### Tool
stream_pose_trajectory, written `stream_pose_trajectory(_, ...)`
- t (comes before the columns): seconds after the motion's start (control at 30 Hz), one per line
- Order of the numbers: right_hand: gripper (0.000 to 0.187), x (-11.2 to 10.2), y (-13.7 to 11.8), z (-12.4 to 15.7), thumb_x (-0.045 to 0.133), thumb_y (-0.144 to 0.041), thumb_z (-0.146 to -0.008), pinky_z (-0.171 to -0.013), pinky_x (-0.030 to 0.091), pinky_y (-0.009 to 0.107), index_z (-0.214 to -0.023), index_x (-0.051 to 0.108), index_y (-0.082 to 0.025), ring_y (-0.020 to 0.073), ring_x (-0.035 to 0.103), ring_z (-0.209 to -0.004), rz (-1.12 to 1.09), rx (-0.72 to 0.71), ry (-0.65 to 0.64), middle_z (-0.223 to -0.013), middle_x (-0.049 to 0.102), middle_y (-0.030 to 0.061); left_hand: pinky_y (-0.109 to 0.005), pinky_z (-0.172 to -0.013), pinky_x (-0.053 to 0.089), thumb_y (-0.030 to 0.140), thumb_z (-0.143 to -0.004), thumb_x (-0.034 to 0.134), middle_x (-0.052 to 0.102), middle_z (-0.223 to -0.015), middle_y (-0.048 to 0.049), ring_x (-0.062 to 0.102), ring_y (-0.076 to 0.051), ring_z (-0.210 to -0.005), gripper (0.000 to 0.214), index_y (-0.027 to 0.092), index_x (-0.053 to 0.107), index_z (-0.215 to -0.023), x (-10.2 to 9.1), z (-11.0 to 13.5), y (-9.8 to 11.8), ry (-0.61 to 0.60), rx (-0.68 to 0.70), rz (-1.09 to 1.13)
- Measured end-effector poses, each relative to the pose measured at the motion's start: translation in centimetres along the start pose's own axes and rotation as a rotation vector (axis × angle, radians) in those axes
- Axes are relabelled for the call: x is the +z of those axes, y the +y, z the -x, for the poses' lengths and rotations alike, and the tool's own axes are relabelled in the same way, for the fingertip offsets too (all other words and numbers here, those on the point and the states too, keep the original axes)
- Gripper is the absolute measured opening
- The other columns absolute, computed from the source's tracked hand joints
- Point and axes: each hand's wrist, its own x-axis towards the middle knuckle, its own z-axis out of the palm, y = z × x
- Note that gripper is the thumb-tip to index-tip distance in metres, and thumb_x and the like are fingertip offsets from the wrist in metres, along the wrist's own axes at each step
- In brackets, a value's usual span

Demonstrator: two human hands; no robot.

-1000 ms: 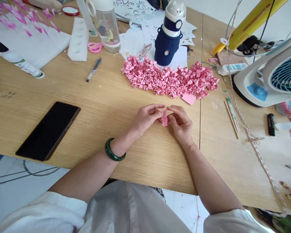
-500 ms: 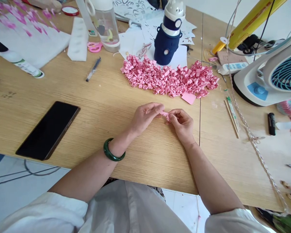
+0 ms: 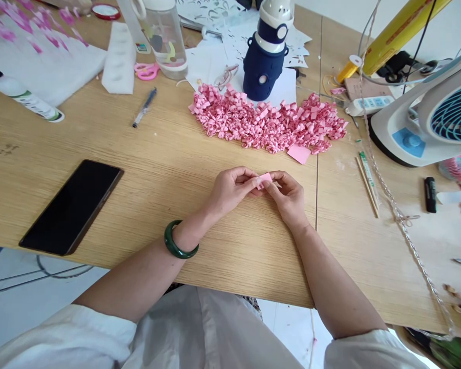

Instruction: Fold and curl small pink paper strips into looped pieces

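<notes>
Between my two hands, over the middle of the table, is a small pink paper piece (image 3: 266, 178). My left hand (image 3: 232, 190), with a green bangle (image 3: 180, 240) behind it at the wrist, pinches the piece from the left. My right hand (image 3: 288, 197) is closed on its right side, thumb and fingertips together. The fingers cover part of the piece. Just beyond lies a long heap of pink curled paper strips (image 3: 265, 123), with a flat pink paper square (image 3: 298, 154) at its front edge.
A dark blue bottle (image 3: 263, 66) stands behind the heap, a clear water bottle (image 3: 169, 41) to its left. Pink scissors (image 3: 146, 71), a pen (image 3: 144, 107) and a phone (image 3: 72, 205) lie left. On the right are a fan (image 3: 418, 113), wooden sticks (image 3: 368, 187) and a twisted cord (image 3: 403, 225).
The pink paper piece has been turned, and a broader flat face now shows between my fingertips. My hands have come closer together. The view has shifted slightly.
</notes>
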Motion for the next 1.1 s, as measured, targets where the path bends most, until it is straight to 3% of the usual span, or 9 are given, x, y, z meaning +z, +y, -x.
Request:
stream_pose_trajectory(0.13,0.041,0.11,0.24,-0.03,0.083,-0.059,-0.079,-0.068,0.061,0.031,-0.087,0.067,-0.022,0.0146,0.068,-0.068,-0.062,0.026,0.023,-0.081,0.072,0.0013,-0.026,-0.072,0.057,0.038,-0.086,0.073,0.076,-0.077,-0.0046,0.071,-0.016,-0.073,0.023,0.016,0.074,-0.079,0.09,0.21,0.17,-0.055,0.079,-0.121)
stream_pose_trajectory(0.23,0.043,0.23,0.32,0.0,0.084,-0.06,-0.078,-0.064,0.06,0.03,-0.087,0.066,-0.022,0.0136,0.067,-0.064,-0.074,0.052,-0.008,-0.078,0.07,0.0004,-0.025,-0.072,0.056,0.036,-0.087,0.071,0.077,-0.08,-0.0042,0.071,-0.016,-0.076,0.021,0.016,0.076,-0.086,0.04,0.21,0.22,-0.005,0.126,-0.17)
stream_pose_trajectory(0.47,0.038,0.29,-0.02,0.14,0.082,-0.057,-0.081,-0.064,0.059,0.028,-0.086,0.067,-0.022,0.0125,0.064,-0.064,-0.028,0.014,-0.06,-0.077,0.069,0.0005,-0.026,-0.072,0.055,0.032,-0.084,0.072,0.079,-0.083,-0.0044,0.071,-0.016,-0.075,0.016,0.017,0.077,-0.083,0.03,0.16,0.01,0.065,0.136,-0.203)
stream_pose_trajectory(0.6,0.034,0.22,0.02,0.13,0.081,-0.053,-0.083,-0.063,0.059,0.029,-0.086,0.067,-0.022,0.0127,0.064,-0.063,-0.055,-0.004,-0.046,-0.075,0.068,-0.0002,-0.026,-0.071,0.056,0.029,-0.083,0.071,0.079,-0.083,-0.0045,0.072,-0.016,-0.075,0.014,0.016,0.076,-0.085,0.12,0.27,0.25,0.037,0.114,-0.163)
stream_pose_trajectory(0.73,0.033,0.24,0.12,0.21,0.08,-0.053,-0.084,-0.061,0.058,0.03,-0.086,0.066,-0.023,0.0133,0.065,-0.061,-0.042,-0.018,-0.031,-0.075,0.068,-0.0003,-0.025,-0.064,0.054,0.027,-0.083,0.069,0.073,-0.069,-0.002,0.065,-0.013,-0.061,0.013,0.015,0.073,-0.083,0.28,0.36,0.42,-0.002,0.084,-0.117)
stream_pose_trajectory(1.1,0.005,0.31,0.38,0.65,0.072,-0.027,-0.092,-0.065,0.056,0.027,-0.089,0.071,-0.022,0.0133,0.068,-0.078,0.154,-0.251,-0.001,-0.094,0.071,0.0022,-0.024,-0.062,0.049,0.029,-0.082,0.066,0.069,-0.064,0.0005,0.062,-0.012,-0.06,0.014,0.018,0.066,-0.073,0.29,0.5,0.06,0.022,0.112,-0.211)
